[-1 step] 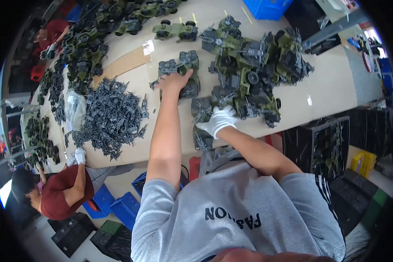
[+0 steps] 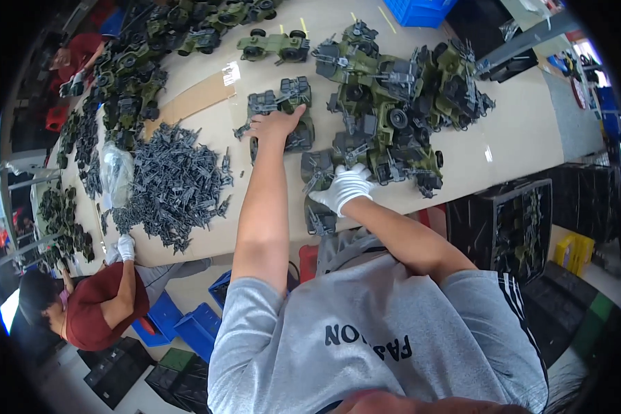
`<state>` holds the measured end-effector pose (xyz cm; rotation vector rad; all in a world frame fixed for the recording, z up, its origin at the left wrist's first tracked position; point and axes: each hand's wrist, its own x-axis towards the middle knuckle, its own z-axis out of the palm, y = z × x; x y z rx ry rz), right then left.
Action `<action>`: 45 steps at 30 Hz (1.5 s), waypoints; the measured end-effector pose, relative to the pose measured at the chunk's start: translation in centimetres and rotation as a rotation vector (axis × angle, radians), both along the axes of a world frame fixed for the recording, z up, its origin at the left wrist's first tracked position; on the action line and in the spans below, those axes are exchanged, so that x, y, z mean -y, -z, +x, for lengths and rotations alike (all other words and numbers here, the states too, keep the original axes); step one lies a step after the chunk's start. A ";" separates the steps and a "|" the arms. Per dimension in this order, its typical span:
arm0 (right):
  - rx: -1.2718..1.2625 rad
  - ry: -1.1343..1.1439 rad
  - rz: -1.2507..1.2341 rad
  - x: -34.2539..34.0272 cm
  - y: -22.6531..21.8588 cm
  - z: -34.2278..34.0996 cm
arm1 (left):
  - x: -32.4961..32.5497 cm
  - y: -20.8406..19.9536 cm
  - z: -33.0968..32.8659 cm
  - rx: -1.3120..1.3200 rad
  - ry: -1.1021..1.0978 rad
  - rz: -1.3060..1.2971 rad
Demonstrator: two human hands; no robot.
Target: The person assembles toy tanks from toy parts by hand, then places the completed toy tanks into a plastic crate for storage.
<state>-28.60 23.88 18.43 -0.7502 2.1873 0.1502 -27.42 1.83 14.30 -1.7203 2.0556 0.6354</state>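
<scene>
Spread bare fingers of the left hand [image 2: 274, 127] on an olive-green and grey plastic toy vehicle [image 2: 295, 91]; white-gloved right hand [image 2: 350, 189] on a second grey-and-olive toy vehicle [image 2: 317, 165].

The left fingers and thumb stand wide apart across the first vehicle, in the middle of the pale tan tabletop [image 2: 521, 131]; the gloved fingers bend over the second, nearer the table's close edge, and how tightly they close cannot be told. Just right of the glove lies a jumbled pile of olive-green toy vehicles with black wheels [image 2: 397, 119]; left of the bare forearm, a heap of small dark-grey plastic parts [image 2: 176, 183]; beyond, a flat brown cardboard strip [image 2: 194, 103].
</scene>
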 end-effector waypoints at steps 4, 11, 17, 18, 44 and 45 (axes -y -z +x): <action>0.002 -0.025 0.020 -0.6 0.8 0.4 | 2.3 2.9 -1.0 0.103 0.116 0.055; -0.088 -0.092 0.002 0.2 1.1 0.0 | 1.0 4.1 -1.4 0.271 0.103 -0.049; -0.225 -0.472 0.008 -3.4 2.7 1.0 | 2.3 1.3 4.5 0.089 0.224 -0.149; -0.294 -0.397 -0.101 -4.1 4.4 1.1 | 1.4 0.8 5.6 0.052 0.269 -0.167; -0.758 0.588 -0.592 -58.3 -15.4 -21.1 | -40.6 -23.5 -17.5 -0.833 1.261 0.074; -0.634 0.687 -0.503 -62.3 -15.1 -21.2 | -46.5 -23.5 -21.3 -0.779 1.459 -0.087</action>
